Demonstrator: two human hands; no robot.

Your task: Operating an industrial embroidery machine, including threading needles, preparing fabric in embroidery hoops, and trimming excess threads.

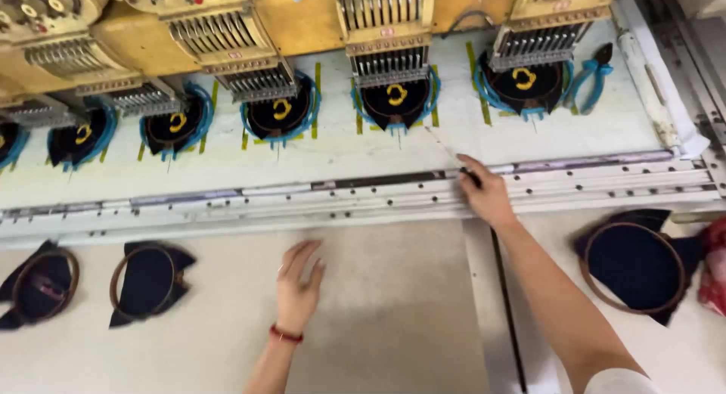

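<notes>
Two hands (299, 288), three loose hoops (147, 280)

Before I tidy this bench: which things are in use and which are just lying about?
In use:
right hand holding a thin tool
hooped patch it points toward
left hand, open over the table

Lying about:
three loose hoops
blue snips
red cloth

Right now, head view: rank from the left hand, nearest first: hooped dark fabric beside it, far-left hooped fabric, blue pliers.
From the left hand:
1. Hooped dark fabric, on the table just to its left.
2. Far-left hooped fabric, at the table's left edge.
3. Blue pliers, top right on the machine bed.
</notes>
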